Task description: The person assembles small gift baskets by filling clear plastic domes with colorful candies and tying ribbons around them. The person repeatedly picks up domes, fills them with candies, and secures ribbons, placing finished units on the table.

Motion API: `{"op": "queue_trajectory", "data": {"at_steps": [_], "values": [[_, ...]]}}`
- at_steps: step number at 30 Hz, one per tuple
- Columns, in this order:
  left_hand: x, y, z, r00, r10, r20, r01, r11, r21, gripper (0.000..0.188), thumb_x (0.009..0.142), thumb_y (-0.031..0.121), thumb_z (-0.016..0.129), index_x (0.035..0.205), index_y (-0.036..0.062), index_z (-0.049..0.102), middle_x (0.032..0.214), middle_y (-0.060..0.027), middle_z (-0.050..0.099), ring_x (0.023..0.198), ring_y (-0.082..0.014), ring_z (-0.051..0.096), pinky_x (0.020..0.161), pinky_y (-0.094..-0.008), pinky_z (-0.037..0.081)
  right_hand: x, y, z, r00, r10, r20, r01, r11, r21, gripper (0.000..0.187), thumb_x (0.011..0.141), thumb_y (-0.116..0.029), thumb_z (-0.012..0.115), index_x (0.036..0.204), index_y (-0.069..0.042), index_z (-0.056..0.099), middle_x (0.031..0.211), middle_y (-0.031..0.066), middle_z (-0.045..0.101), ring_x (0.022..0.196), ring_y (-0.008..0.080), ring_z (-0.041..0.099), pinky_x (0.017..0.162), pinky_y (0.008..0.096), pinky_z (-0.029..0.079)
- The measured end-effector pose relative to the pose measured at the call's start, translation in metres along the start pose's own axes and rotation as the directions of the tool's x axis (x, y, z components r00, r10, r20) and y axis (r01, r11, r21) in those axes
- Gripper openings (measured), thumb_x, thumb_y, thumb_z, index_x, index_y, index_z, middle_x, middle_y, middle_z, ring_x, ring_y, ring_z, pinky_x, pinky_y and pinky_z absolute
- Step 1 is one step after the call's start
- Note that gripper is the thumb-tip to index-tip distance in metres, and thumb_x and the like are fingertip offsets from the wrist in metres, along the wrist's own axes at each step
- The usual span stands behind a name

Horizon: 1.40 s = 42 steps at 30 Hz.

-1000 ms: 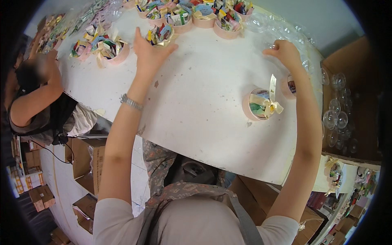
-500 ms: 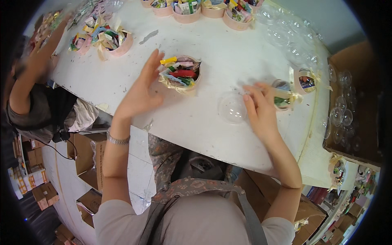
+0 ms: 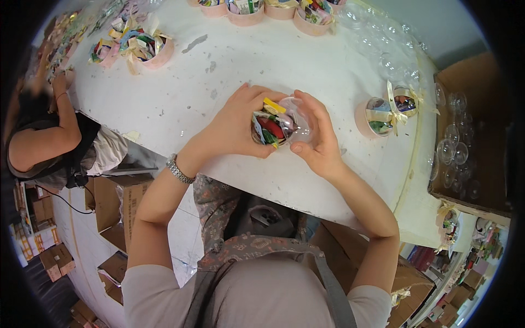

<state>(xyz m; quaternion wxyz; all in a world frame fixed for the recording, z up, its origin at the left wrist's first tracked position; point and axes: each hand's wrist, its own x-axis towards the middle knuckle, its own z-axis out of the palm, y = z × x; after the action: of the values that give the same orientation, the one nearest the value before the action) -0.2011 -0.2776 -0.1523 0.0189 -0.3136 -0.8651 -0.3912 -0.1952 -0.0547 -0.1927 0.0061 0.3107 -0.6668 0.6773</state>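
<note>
Over the middle of the white table, my left hand [image 3: 234, 124] is wrapped round a small round gift box packed with colourful wrapped sweets [image 3: 270, 128]. A yellow packet sticks up at its top edge. From the right, my right hand [image 3: 324, 143] grips a clear plastic dome lid [image 3: 299, 120] between thumb and fingers. The lid is tilted against the right side of the box and covers part of the sweets. Most of the box's wall is hidden by my left hand.
Lidded boxes with cream ribbon bows [image 3: 363, 119] stand to the right. Several filled pink boxes [image 3: 246, 19] line the far edge. Clear domes [image 3: 383, 44] lie at the back right, and more fill a cardboard carton [image 3: 481, 136]. Another person's arm [image 3: 52, 139] works at the left.
My left hand has closed round the box, now further right. My right hand has picked up the dome lid from the table and brought it left to the box.
</note>
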Motion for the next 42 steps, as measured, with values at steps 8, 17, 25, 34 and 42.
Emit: {"op": "queue_trajectory", "data": {"at_steps": [8,17,25,34,42], "values": [[-0.004,-0.003,0.005,0.995,0.086,-0.048,-0.081,0.991,0.111,0.074,0.058,0.034,0.083,0.122,0.0095,0.057,0.12,-0.0105,0.057,0.105,-0.032,0.053,0.094,-0.0443,0.042,0.022,-0.013,0.014,0.892,-0.404,0.204,0.45,0.838,-0.308,0.053,0.069,-0.026,0.086,0.116,-0.013,0.065,0.139,0.0167,0.042,0.126,0.0375,0.046,0.103,0.048,0.043],[-0.005,-0.012,0.011,0.997,0.083,0.001,-0.082,0.989,0.125,0.082,0.061,0.034,0.085,0.13,0.0094,0.049,0.125,-0.0117,0.054,0.117,-0.0353,0.049,0.107,-0.0483,0.034,0.021,-0.03,0.011,0.905,-0.363,0.223,0.424,0.711,-0.561,0.046,0.067,-0.029,0.084,0.109,-0.016,0.069,0.129,0.0151,0.05,0.115,0.0391,0.054,0.098,0.049,0.045],[-0.005,0.003,0.007,0.978,-0.209,0.021,0.194,0.861,-0.47,0.092,0.062,0.019,0.087,0.14,0.0075,0.041,0.131,-0.0143,0.054,0.121,-0.0321,0.053,0.102,-0.0393,0.044,0.031,-0.016,0.007,0.979,-0.119,0.166,0.17,0.926,-0.339,0.056,0.065,-0.021,0.087,0.116,-0.014,0.065,0.133,0.0145,0.046,0.119,0.0344,0.05,0.097,0.0426,0.047],[-0.051,0.027,-0.014,0.736,-0.631,0.244,0.509,0.28,-0.814,0.056,0.089,0.019,0.069,0.135,-0.0002,0.044,0.12,-0.0102,0.058,0.1,-0.0159,0.06,0.087,-0.0309,0.052,0.008,-0.023,0.0,0.978,-0.045,0.204,0.153,0.82,-0.551,0.064,0.06,-0.024,0.09,0.118,-0.017,0.065,0.132,0.0158,0.043,0.115,0.0339,0.051,0.086,0.0392,0.053],[-0.032,0.033,0.002,0.73,-0.644,0.228,0.608,0.462,-0.646,0.025,0.093,0.022,0.064,0.104,-0.0005,0.061,0.087,-0.0014,0.063,0.077,-0.0067,0.056,0.071,-0.024,0.048,-0.002,-0.026,0.011,0.98,-0.132,0.151,0.197,0.772,-0.604,0.069,0.057,-0.026,0.091,0.119,-0.016,0.064,0.132,0.0167,0.041,0.111,0.0336,0.053,0.079,0.0374,0.055]]}}
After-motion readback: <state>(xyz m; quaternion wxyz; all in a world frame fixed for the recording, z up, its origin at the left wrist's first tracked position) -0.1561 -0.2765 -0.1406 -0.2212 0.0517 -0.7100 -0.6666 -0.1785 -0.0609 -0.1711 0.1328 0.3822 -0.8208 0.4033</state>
